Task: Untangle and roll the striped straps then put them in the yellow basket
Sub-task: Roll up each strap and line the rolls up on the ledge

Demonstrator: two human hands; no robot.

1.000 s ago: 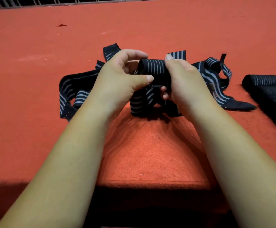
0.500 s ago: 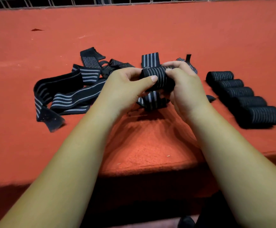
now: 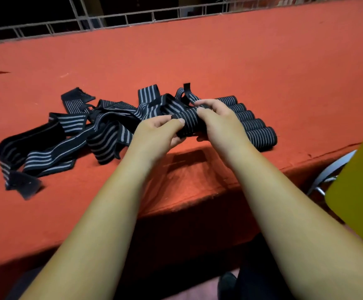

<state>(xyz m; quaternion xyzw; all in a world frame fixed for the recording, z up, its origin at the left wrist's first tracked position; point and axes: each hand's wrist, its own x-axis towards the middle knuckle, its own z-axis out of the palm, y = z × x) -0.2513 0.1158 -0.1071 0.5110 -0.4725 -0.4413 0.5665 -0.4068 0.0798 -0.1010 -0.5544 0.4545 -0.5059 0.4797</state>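
We note a red cloth-covered surface [image 3: 241, 61] filling most of the view, with a grey railing [image 3: 133, 17] along its far edge.

A yellow basket [image 3: 358, 191] sits off the surface, past the near edge on the right. Only part of it is in view and we cannot see what is inside.

Loose black straps [image 3: 72, 144] with grey stripes lie tangled left of centre, reaching from mid-surface toward the near edge. Several overlap and we cannot count them.

Five finished rolls [image 3: 260, 137] lie side by side in a row right of centre, touching one another. The row runs back from the near edge.

The left hand [image 3: 156, 135] and right hand [image 3: 217, 120] meet between the tangle and the row. Both grip one part-wound roll [image 3: 187, 120], held just above the surface.
- Left hand: thumb and fingertips pinch the roll's left end.
- Right hand: fingers are curled over its right end.

A tail of strap runs from the roll back into the tangle.
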